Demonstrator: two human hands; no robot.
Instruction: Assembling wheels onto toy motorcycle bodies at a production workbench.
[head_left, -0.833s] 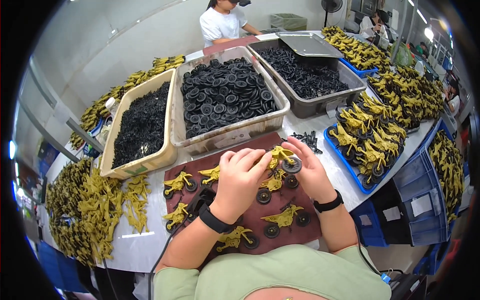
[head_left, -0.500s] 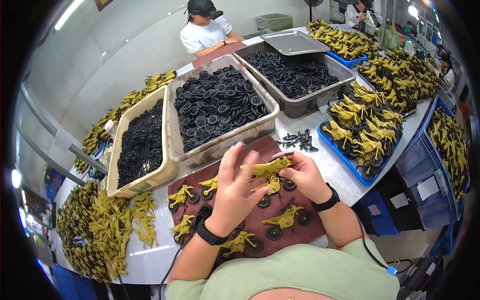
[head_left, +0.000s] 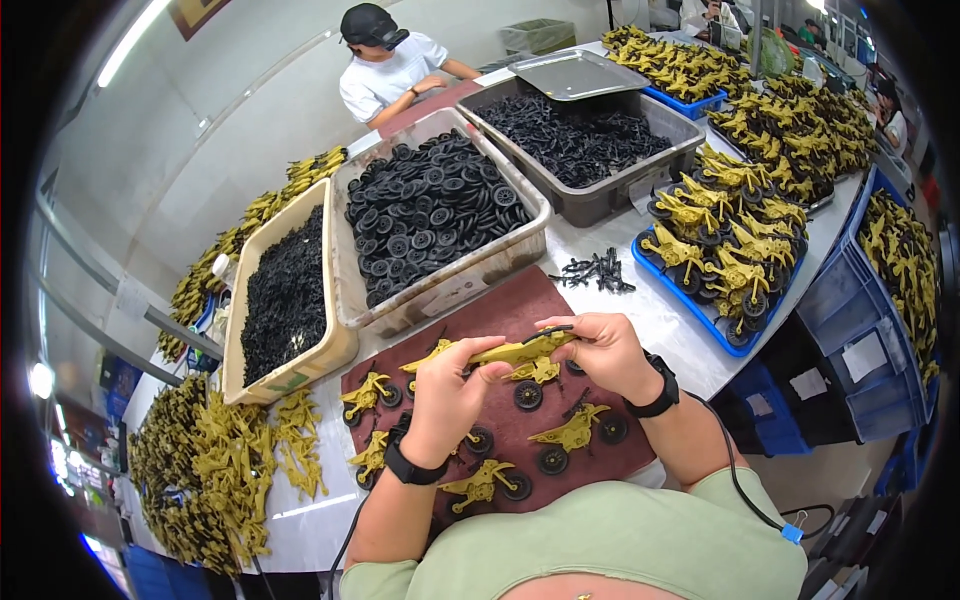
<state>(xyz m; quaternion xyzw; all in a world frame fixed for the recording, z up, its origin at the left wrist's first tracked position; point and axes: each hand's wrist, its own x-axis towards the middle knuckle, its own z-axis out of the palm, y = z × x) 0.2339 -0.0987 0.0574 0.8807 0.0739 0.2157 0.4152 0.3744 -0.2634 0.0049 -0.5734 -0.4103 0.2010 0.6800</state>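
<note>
Between my two hands, above the dark red mat (head_left: pixel 515 302), is a yellow plastic toy motorcycle body (head_left: pixel 518 352). My left hand (head_left: pixel 440 392) is closed on its left end, thumb and fingers pinching it. My right hand (head_left: pixel 608 352) grips the other end, where a thin black plastic part (head_left: pixel 546 332) lies along the top edge. Fingers hide how that part is seated. Below on the mat lie several yellow toy motorcycles with black wheels, among them one (head_left: pixel 568 432) near my right wrist and another (head_left: pixel 482 484) close to my body.
Past the mat stand a cream bin (head_left: pixel 340 345) of small black parts, a bin (head_left: pixel 545 215) of black wheels and a grey bin (head_left: pixel 690 150) of black pieces. Loose black parts (head_left: pixel 597 272) lie beside a blue tray (head_left: pixel 722 343) of toy motorcycles. Yellow bodies (head_left: pixel 225 465) heap at left. A person (head_left: pixel 385 75) sits opposite.
My left hand, spread before, has come down and closed on the left end of the yellow body. My right hand keeps its grip, slightly lower. The view has shifted a little.
</note>
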